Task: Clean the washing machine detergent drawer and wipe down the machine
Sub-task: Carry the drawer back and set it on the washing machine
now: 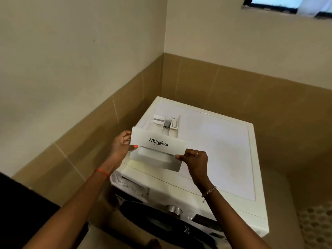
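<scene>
1. Head view, the only one given: holds the detergent drawer (158, 141) out of the washing machine (224, 150), over the front left part of its top. Cannot tell whether the drawer's far end rests on that top or hangs just above it.
2. Pinches the left edge of the branded front panel with the left grip (122, 146), thumb laid across the face and fingers curled behind.
3. Pinches the panel's lower right corner with the right grip (195, 159), thumb on the face and fingers behind.
4. Points the drawer's long axis away from the body, toward the wall corner. Keeps the panel at the near end, tilted up to the camera, with the open compartments at the far end.
5. Leaves the empty drawer slot (133, 186) below and a little nearer than the panel, at the upper left of the machine front, left of the dial (173, 210).
6. Judged: drawer removed, cleaning not yet begun; no cloth or water in view.
7. Judged: with both grips at the near end, leaves the far end free to dip. Calls for a level carry, or a straight lowering onto the top. Puts the left grip nearer the slot.
</scene>
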`<state>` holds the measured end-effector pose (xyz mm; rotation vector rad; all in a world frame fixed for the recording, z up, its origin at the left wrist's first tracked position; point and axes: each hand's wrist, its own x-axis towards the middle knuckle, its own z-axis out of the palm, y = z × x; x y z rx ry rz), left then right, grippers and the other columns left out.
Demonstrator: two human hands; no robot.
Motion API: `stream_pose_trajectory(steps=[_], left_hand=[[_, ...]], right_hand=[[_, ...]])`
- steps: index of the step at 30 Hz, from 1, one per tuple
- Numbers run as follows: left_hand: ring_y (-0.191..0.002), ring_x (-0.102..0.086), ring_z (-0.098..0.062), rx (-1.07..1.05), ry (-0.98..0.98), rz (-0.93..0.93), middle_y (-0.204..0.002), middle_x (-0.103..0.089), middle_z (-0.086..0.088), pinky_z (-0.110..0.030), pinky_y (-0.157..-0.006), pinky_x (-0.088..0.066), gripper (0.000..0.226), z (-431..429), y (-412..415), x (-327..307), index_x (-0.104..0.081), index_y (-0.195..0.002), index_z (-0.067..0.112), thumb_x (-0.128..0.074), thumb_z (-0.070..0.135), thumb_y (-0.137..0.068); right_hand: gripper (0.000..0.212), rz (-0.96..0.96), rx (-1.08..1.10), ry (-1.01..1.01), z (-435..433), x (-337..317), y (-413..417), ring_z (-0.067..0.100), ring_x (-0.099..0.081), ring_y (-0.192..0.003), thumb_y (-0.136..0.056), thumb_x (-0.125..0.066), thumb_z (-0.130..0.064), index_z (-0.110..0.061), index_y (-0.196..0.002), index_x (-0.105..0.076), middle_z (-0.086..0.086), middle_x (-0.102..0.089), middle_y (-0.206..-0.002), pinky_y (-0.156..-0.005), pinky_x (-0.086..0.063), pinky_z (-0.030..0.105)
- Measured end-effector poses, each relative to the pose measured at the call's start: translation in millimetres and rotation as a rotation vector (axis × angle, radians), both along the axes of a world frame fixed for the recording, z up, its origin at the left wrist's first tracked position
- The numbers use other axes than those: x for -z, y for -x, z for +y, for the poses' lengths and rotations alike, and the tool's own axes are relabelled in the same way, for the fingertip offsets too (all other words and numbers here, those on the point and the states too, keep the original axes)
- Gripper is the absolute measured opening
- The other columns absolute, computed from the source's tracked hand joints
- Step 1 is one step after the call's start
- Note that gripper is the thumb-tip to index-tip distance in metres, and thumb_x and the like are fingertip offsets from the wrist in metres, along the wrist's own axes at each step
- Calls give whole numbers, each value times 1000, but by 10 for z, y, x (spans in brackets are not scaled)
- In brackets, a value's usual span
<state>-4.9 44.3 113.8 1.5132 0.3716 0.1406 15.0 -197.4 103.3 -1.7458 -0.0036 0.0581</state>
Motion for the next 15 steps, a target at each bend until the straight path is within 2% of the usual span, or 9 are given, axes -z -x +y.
stream_pose_trajectory(steps=[2,3,5,7,9,11,13,15], left_hand=[[-103,-56,-27,5,5,3,-112,-60,-17,-29,-83,-48,47,69,-76,90,-49,-110,2,-59,-23,-72],[-102,-57,-27,11,5,2,-109,-61,-16,-28,-81,-49,46,100,-120,129,-50,-109,2,-59,-24,-72],[-97,-59,-24,14,14,19,-101,-64,-11,-22,-74,-53,44,162,-189,189,-53,-103,6,-59,-24,-71],[-92,-60,-19,13,17,34,-96,-64,-3,-15,-68,-53,45,211,-227,229,-55,-96,14,-59,-24,-71],[-95,-60,-19,19,9,47,-97,-65,-1,-14,-67,-53,45,256,-272,266,-55,-95,14,-61,-23,-71],[-101,-58,-21,21,5,61,-103,-64,-6,-18,-71,-53,43,294,-300,313,-53,-102,6,-61,-22,-71],[-107,-55,-22,10,1,81,-114,-59,-8,-28,-83,-50,49,316,-319,335,-50,-113,0,-61,-23,-71],[-109,-53,-21,10,-8,98,-119,-56,-9,-35,-91,-45,54,339,-331,339,-47,-121,-4,-61,-22,-72]], right_hand=[[8,-14,21,36,42,69,-71,7,-51,-59,-64,-79,1,0,-63,-71,-9,-61,-54,-57,-42,26],[9,-21,20,47,61,68,-91,3,-57,-62,-65,-78,1,-4,-71,-75,-15,-66,-58,-61,-48,25],[14,-28,4,65,105,109,-132,-4,-59,-62,-67,-77,2,-5,-79,-76,-20,-68,-62,-63,-50,20],[14,-34,1,68,143,156,-148,-11,-58,-59,-68,-77,3,-4,-80,-76,-19,-68,-65,-59,-48,12],[13,-34,2,74,175,192,-195,-15,-55,-58,-68,-76,4,-2,-79,-76,-22,-67,-61,-57,-45,8],[11,-15,4,73,210,242,-226,-13,-55,-57,-69,-76,3,-1,-79,-75,-24,-66,-58,-57,-45,9],[8,-11,20,71,255,265,-201,-7,-56,-60,-68,-77,2,2,-76,-74,-16,-70,-61,-59,-46,13],[13,-9,49,63,303,263,-169,3,-54,-65,-67,-78,-1,8,-73,-70,10,-72,-69,-62,-44,22]])
